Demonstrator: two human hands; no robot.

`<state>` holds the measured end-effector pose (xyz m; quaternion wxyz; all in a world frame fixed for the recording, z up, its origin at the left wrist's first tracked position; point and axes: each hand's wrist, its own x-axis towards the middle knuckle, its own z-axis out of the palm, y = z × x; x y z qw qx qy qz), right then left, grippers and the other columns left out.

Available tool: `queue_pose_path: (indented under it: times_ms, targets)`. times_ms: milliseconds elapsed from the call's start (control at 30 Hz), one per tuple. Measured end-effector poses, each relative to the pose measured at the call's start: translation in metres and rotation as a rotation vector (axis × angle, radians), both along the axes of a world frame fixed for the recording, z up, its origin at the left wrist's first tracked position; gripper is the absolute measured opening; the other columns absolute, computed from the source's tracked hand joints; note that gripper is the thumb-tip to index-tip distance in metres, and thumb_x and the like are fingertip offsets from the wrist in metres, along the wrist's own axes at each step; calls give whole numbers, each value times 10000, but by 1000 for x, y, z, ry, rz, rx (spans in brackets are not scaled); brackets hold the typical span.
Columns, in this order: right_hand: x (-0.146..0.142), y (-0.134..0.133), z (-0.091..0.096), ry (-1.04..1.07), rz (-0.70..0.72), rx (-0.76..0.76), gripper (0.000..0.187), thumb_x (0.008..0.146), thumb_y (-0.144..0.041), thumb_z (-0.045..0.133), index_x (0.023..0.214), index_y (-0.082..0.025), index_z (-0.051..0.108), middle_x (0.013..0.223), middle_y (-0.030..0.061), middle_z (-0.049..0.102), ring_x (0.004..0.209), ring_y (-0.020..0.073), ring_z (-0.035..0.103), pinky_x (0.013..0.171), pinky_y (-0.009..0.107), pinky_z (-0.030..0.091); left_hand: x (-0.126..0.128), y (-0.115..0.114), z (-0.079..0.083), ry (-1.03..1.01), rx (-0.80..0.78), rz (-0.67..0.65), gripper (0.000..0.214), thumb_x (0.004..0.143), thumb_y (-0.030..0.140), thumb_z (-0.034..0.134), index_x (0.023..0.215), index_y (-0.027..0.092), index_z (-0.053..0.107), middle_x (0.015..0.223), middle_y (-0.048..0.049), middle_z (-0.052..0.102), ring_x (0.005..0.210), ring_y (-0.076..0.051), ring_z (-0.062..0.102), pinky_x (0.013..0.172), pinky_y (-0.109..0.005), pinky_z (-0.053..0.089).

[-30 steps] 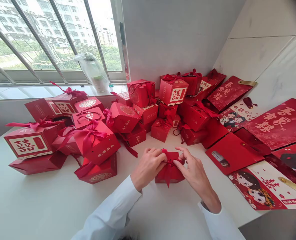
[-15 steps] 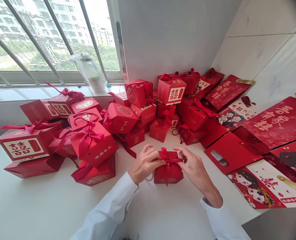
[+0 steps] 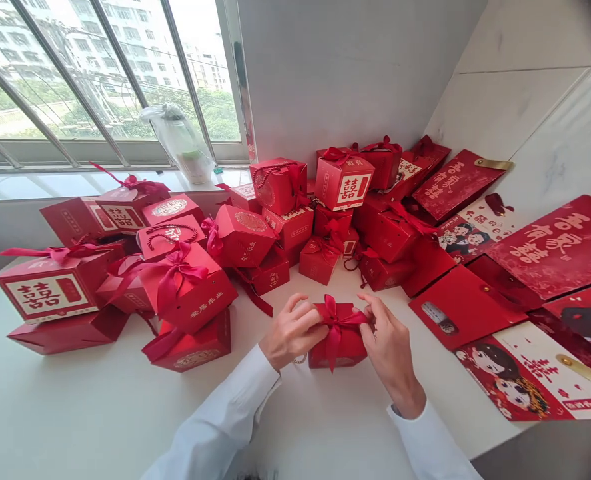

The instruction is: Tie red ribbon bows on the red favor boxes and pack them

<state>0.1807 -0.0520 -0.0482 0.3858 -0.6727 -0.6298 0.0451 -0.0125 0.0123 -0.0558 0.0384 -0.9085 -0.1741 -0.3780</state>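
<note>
Near the front of the white counter point(image 3: 65, 407), a small red card gift box point(image 3: 338, 353) sits between the person's hands, the left hand point(image 3: 291, 331) pressing on its crimson satin ribbon bow point(image 3: 333, 319), the right hand point(image 3: 390, 340) pinching the bow's loop; it looks light and stiff, best held by its sides.

The gift box point(image 3: 338, 348) is glossy red card, its bow point(image 3: 333, 320) shiny satin ribbon, the countertop point(image 3: 75, 400) smooth white.

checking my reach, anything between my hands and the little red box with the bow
Nothing visible: the left hand and right hand both touch the red gift box directly, at its ribbon bow.
</note>
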Motion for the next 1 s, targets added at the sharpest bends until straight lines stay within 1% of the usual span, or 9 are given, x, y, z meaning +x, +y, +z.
queue_pose_path:
  times_ms: [67, 133, 300, 500, 600, 700, 800, 900, 1000]
  targets:
    - [0, -1, -2, 8, -10, -42, 345, 819, -169, 393, 1127, -200, 546, 744, 19, 619, 648, 182, 589, 637, 294, 463, 1, 0, 1, 15, 10, 1, 311, 946, 105, 335, 857, 217, 611, 681, -8, 587, 671, -139, 516, 896, -401, 412]
    - [1, -1, -3, 36, -18, -66, 316, 835, -203, 409, 1119, -204, 548, 701, 3, 617, 625, 181, 590, 620, 289, 455, 3, 0, 3, 23, -37, 10, 277, 957, 123, 327, 934, 193, 594, 698, -15, 596, 654, -139, 507, 850, -374, 432]
    - [0, -2, 1, 137, 5, -84, 286, 852, -272, 463, 1121, -210, 540, 655, -24, 600, 585, 159, 575, 603, 260, 448, 6, -1, 11, 18, -189, 47, 151, 935, 287, 495, 948, 188, 608, 873, -45, 653, 746, -148, 528, 752, -310, 431]
    - [-6, -7, 10, 231, 67, -173, 349, 825, -293, 526, 1165, -213, 508, 674, -25, 614, 586, 151, 569, 574, 246, 456, 10, -4, 10, -10, -162, 32, 148, 933, 214, 502, 861, 200, 631, 786, -9, 673, 741, -142, 522, 817, -338, 393]
    - [-10, -8, 15, 206, 44, -162, 378, 803, -291, 542, 1170, -209, 503, 717, -9, 626, 637, 160, 572, 608, 258, 466, 11, -6, 9, -20, -179, 39, 164, 937, 208, 492, 854, 201, 633, 783, -8, 676, 731, -137, 524, 850, -352, 381]
    - [-13, -9, 18, 199, 54, -188, 388, 802, -271, 517, 1185, -209, 500, 769, 2, 632, 684, 164, 577, 644, 269, 468, 12, -7, 8, -27, -207, 33, 166, 935, 203, 491, 846, 197, 631, 801, -9, 678, 723, -130, 532, 876, -356, 371]
    - [-15, -9, 18, 253, 133, -244, 398, 816, -232, 462, 1212, -206, 486, 810, 3, 634, 688, 151, 580, 635, 258, 464, 13, -7, 7, -55, -213, 27, 152, 928, 198, 505, 842, 197, 630, 795, -1, 676, 709, -120, 537, 910, -367, 359]
    - [-14, -8, 17, 336, 184, -263, 392, 836, -238, 428, 1223, -201, 475, 811, -2, 627, 688, 142, 579, 600, 241, 459, 14, -6, 6, -88, -188, 25, 140, 922, 190, 522, 821, 197, 620, 773, 13, 671, 677, -105, 527, 925, -368, 360]
    - [-14, -6, 17, 369, 161, -236, 416, 818, -243, 458, 1230, -192, 462, 756, -18, 608, 692, 143, 568, 569, 227, 448, 12, -6, 7, -87, -106, 17, 133, 924, 158, 512, 840, 189, 610, 772, 13, 673, 662, -95, 526, 962, -396, 350]
